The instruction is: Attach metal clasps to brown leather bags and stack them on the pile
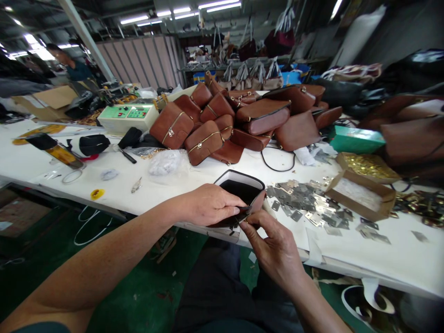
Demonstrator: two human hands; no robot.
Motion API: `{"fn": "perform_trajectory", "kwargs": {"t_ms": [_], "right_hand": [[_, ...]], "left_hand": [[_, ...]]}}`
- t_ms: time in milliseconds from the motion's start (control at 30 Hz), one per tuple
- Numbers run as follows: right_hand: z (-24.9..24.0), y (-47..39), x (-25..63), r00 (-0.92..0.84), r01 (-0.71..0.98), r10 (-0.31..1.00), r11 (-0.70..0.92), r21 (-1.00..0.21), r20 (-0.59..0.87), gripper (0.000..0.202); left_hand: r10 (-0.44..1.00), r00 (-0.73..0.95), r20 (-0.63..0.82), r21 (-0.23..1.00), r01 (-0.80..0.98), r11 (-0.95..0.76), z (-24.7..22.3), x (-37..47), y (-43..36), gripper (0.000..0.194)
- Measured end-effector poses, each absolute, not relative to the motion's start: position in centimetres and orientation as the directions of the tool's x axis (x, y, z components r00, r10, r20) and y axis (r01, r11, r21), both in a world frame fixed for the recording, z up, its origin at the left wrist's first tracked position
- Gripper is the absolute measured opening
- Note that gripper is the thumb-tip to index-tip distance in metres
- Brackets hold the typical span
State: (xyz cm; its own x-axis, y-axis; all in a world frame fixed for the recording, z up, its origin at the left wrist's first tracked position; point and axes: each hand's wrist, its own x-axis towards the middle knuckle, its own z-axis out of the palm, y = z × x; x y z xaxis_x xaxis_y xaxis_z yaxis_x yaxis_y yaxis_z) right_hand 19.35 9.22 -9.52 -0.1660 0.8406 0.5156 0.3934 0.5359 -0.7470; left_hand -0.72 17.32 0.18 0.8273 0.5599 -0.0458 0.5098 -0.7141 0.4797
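A small brown bag with a dark lining (237,185) stands with its mouth open at the front edge of the table. My left hand (211,203) reaches over from the left, closed on the bag's near rim with thumb and fingers around the edge. At the bag's near right corner, my right hand (272,236) pinches the edge between thumb and index finger. Whether a small piece lies in that pinch is hidden. Flat metal plates (298,199) lie scattered just right of the bag.
Brown zipped bags (208,134) are heaped behind. To the right stand a cardboard box of gold-coloured parts (367,166) and a box with clear plastic (360,194). At left are a green-panelled machine (128,115), a yellow tape roll (97,194) and a bottle (57,150). A person (74,67) is far left.
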Motion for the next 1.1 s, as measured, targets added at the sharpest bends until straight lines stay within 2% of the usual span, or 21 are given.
{"fn": "perform_trajectory", "kwargs": {"t_ms": [200, 367, 533, 833, 1000, 1100], "right_hand": [[-9.8, 9.3, 18.9, -0.113, 0.384, 0.851, 0.513, -0.768, 0.512, 0.008], [-10.1, 9.6, 18.6, -0.092, 0.377, 0.844, 0.52, -0.766, 0.528, 0.008], [-10.0, 9.8, 18.4, -0.093, 0.384, 0.835, 0.533, -0.754, 0.542, 0.009], [-9.2, 10.1, 18.9, -0.157, 0.447, 0.829, 0.544, -0.709, 0.537, 0.01], [-9.2, 10.0, 18.3, -0.088, 0.481, 0.858, 0.482, -0.732, 0.506, 0.013], [-9.0, 10.0, 19.1, -0.123, 0.409, 0.869, 0.485, -0.773, 0.48, 0.009]], "left_hand": [[0.552, 0.829, -0.086, 0.576, 0.494, -0.652, 0.5, -1.5, 17.4, 0.039], [0.646, 0.753, -0.125, 0.649, 0.555, -0.521, 0.2, -2.5, 17.6, 0.025], [0.645, 0.753, -0.131, 0.696, 0.533, -0.481, -0.2, -2.7, 17.6, 0.022], [0.66, 0.737, -0.145, 0.681, 0.558, -0.474, 0.0, -2.2, 17.3, 0.019], [0.697, 0.717, -0.023, 0.583, 0.576, -0.573, -0.7, -1.7, 15.8, 0.022], [0.768, 0.635, 0.078, 0.539, 0.621, -0.569, -2.0, -1.7, 15.0, 0.021]]}}
